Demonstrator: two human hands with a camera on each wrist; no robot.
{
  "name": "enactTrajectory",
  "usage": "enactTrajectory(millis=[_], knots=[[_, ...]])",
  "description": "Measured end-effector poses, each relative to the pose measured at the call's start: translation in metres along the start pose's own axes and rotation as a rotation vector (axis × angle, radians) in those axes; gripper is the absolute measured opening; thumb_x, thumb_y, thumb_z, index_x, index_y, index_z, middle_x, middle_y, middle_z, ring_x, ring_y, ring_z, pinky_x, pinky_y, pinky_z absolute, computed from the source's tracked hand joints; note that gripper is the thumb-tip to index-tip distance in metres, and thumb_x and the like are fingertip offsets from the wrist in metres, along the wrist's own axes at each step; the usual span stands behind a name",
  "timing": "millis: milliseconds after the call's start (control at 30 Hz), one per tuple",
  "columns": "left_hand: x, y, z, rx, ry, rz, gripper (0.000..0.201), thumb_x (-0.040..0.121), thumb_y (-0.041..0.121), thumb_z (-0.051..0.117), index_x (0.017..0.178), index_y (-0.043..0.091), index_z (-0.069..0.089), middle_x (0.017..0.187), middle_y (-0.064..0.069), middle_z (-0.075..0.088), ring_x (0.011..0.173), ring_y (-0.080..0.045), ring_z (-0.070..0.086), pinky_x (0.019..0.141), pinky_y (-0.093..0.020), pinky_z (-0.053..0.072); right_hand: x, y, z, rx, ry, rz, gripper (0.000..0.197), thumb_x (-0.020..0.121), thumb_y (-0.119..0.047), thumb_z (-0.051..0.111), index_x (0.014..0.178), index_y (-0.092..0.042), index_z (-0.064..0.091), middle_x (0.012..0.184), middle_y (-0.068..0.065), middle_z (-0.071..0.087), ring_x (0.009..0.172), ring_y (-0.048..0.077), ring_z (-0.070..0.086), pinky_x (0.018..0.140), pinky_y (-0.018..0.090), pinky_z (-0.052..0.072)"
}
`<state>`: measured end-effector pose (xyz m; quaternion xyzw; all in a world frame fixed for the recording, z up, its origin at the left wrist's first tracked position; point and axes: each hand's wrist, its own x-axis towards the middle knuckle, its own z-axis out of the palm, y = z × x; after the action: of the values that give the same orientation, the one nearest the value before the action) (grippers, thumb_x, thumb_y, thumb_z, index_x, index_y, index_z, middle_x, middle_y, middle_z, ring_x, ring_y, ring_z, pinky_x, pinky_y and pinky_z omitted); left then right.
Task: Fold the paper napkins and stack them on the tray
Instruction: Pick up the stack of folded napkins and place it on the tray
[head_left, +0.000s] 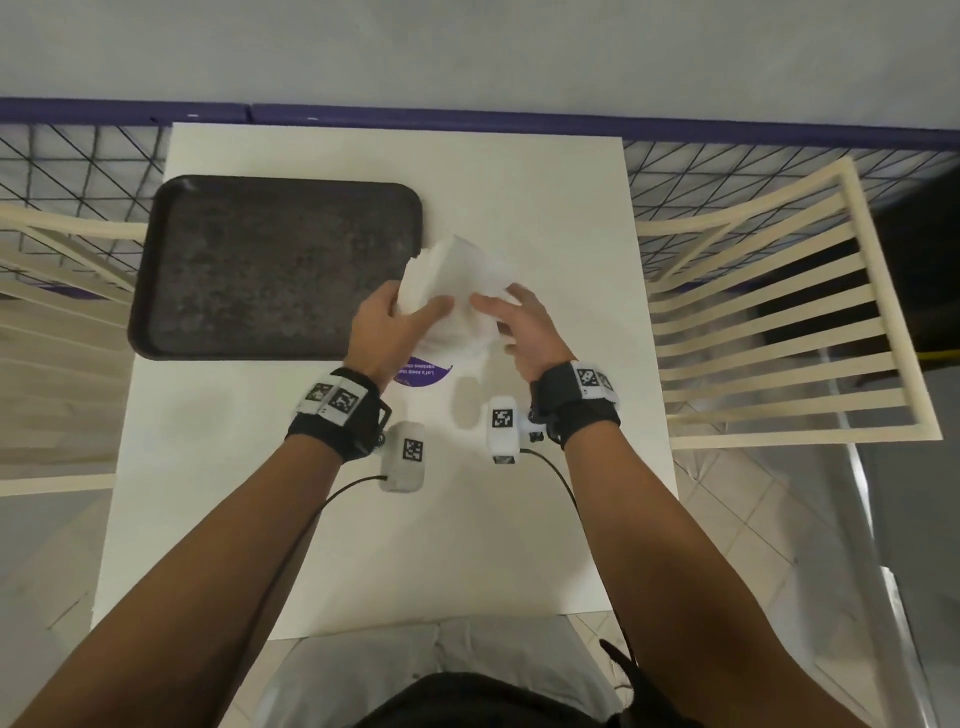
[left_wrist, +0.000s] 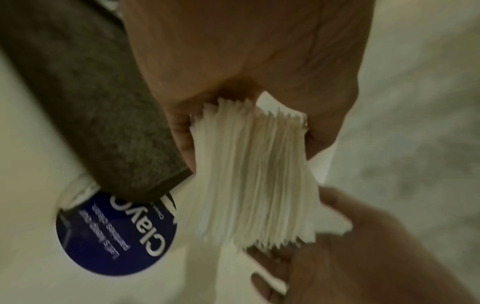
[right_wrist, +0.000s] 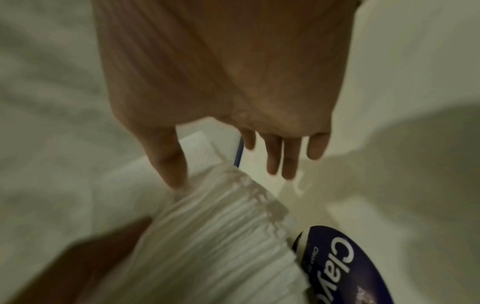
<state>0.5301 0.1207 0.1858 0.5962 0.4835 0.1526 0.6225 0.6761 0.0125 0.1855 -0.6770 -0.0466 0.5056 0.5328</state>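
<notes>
A thick stack of white paper napkins (head_left: 457, 280) (left_wrist: 254, 174) (right_wrist: 221, 236) is held above the white table, just right of the dark empty tray (head_left: 260, 270) (left_wrist: 85, 92). My left hand (head_left: 408, 312) (left_wrist: 246, 123) grips the stack's near end, thumb on one side and fingers on the other. My right hand (head_left: 504, 317) (right_wrist: 228, 172) is at the stack's right side. Its thumb touches the top napkin, and in the right wrist view its other fingers (right_wrist: 283, 156) hang straight, apart from the paper. The left wrist view shows the right hand (left_wrist: 350, 246) blurred at the stack's lower edge.
The white table (head_left: 519, 182) carries a round blue sticker (head_left: 423, 374) (left_wrist: 116, 232) (right_wrist: 350, 267) below the hands. Cream slatted chairs stand at the right (head_left: 779, 322) and the left (head_left: 52, 260). A wire grid fence runs behind the table.
</notes>
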Motion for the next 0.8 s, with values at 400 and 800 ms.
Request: enactTrajectory(millis=[400, 800], knots=[[-0.029, 0.005, -0.043, 0.365, 0.009, 0.25, 0.064, 0.079, 0.054, 0.081, 0.126, 0.016, 0.058, 0.115, 0.002, 0.064, 0.102, -0.014, 0.062, 0.083, -0.027, 0.053, -0.02, 0.014, 0.09, 0.102, 0.054, -0.281, 0.086, 0.074, -0.057, 0.08, 0.143, -0.057, 0.029, 0.151, -0.008, 0.044, 0.128, 0.021, 0.055, 0.101, 0.046, 0.053], [-0.041, -0.009, -0.125, 0.04, -0.14, 0.166, 0.051, 0.088, 0.044, 0.079, 0.13, 0.019, 0.064, 0.119, 0.009, 0.072, 0.108, -0.006, 0.069, 0.096, -0.035, 0.058, -0.035, 0.03, 0.138, 0.434, -0.126, -0.175, 0.06, 0.083, -0.034, 0.07, 0.137, -0.031, 0.044, 0.141, 0.013, 0.056, 0.128, 0.039, 0.056, 0.097, 0.07, 0.044]])
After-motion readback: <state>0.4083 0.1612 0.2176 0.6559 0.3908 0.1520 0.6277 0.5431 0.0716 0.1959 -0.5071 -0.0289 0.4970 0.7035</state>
